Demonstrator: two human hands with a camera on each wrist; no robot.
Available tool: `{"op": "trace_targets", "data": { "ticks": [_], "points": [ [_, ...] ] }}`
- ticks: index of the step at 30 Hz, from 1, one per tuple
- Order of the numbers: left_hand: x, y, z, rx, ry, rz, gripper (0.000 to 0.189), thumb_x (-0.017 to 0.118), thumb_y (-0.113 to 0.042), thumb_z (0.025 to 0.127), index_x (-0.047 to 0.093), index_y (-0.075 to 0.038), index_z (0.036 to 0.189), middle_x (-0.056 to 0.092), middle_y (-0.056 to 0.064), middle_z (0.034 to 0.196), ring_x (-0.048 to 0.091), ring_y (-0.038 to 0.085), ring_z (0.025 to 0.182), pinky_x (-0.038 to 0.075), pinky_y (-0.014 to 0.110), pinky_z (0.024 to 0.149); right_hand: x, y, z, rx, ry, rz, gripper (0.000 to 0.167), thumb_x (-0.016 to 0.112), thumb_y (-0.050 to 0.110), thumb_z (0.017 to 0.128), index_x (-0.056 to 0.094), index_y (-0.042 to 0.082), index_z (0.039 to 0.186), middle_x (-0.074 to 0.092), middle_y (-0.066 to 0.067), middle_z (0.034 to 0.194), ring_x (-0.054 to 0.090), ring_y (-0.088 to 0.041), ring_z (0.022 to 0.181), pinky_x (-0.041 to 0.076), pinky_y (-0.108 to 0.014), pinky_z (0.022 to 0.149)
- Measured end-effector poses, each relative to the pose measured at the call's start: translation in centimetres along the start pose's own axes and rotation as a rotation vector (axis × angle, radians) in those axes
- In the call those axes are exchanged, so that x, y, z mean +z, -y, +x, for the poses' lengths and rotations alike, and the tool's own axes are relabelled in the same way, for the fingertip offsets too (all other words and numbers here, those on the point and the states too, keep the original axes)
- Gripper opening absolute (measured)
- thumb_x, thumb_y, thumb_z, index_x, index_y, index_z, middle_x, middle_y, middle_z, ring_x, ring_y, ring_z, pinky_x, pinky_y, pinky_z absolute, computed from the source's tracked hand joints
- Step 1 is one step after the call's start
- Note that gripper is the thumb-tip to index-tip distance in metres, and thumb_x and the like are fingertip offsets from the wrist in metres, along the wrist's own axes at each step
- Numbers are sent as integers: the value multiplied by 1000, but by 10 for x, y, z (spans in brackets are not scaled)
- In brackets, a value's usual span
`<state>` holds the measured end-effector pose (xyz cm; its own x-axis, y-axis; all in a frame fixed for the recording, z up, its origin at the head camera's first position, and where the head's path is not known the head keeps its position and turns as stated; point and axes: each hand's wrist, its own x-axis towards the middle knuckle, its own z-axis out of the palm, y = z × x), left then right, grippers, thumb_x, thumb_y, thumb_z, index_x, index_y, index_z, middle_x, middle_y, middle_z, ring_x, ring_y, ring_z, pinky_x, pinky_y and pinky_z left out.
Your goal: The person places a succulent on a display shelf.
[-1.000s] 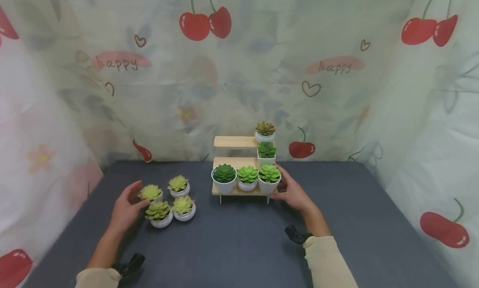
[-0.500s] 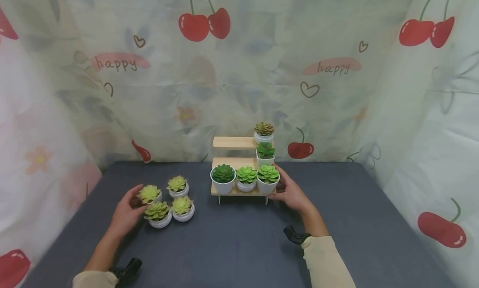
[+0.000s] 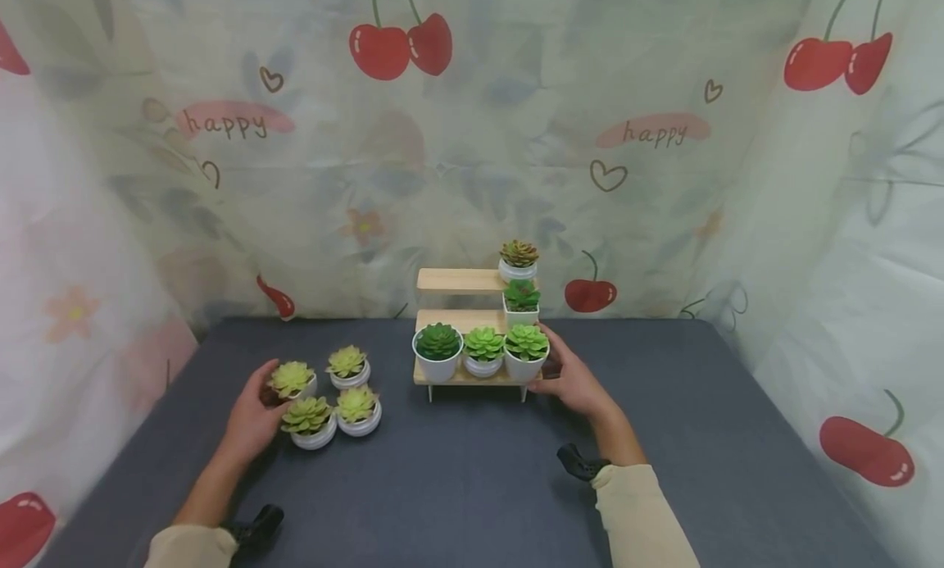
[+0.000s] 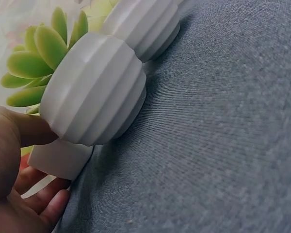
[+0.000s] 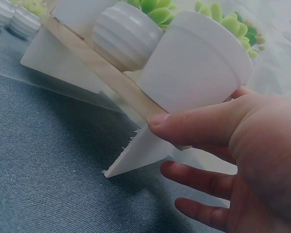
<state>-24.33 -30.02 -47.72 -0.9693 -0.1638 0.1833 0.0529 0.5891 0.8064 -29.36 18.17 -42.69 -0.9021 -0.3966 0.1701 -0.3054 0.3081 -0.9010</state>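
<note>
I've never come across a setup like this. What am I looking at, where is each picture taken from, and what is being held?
There is no machine here: a person works with two bare hands. The wide pictures look forward and down from the person's head; the two close-ups look out from the left and right wrists.

On the dark cloth stands a three-tiered plant stand bearing five potted succulents: three on the bottom tier, one on the middle and one on top. Four smaller succulents are grouped to its left.

The right hand holds the stand's right end, thumb on the bottom tier's wooden edge. The left hand is curled around a smooth white pot in that group.
</note>
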Motion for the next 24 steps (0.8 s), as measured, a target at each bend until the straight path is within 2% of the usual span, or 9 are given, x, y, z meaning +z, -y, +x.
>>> {"op": "trace_targets", "data": {
  "ticks": [4,8,12,16,21,24],
  "points": [
    [1,0,2,-18,-12,-6,73,65,4,89,24,4,150,47,31,118,51,45,111,42,53,89,0,-5,3,11,-1,4,95,73,-10,79,17,4,155,41,-29,144,55,-44,113,45,-57,91],
    [3,0,5,-60,-5,10,76,66,-3,91,20,2,152,45,31,122,49,46,114,40,56,92,0,-21,8,8,-9,-7,97,74,-8,79,17,8,156,41,-26,145,55,-42,114,45,-56,91],
    [3,-2,6,-81,16,40,81,68,-13,92,17,0,153,47,31,122,49,44,113,42,53,87,0,-35,12,-1,-16,-3,100,76,-6,79,16,14,157,40,-22,147,54,-41,116,44,-57,93],
    [2,-4,7,-93,17,31,83,69,-16,92,15,-1,154,47,32,126,48,44,116,43,52,86,0,-34,11,-13,-13,-6,100,76,-6,79,15,12,157,41,-24,147,54,-41,115,45,-57,91],
    [2,-3,8,-150,-3,-38,84,67,-14,93,12,-2,155,35,35,141,40,48,126,38,58,98,0,-21,7,-6,-11,-13,98,75,-8,78,16,6,155,41,-28,144,55,-42,113,45,-58,90],
    [2,-3,8,-185,-8,-56,84,67,-17,93,13,0,155,31,35,145,38,48,129,37,58,100,0,-26,9,11,-18,1,99,75,-9,79,16,8,156,40,-26,146,54,-43,114,43,-59,92]
  ]
}}
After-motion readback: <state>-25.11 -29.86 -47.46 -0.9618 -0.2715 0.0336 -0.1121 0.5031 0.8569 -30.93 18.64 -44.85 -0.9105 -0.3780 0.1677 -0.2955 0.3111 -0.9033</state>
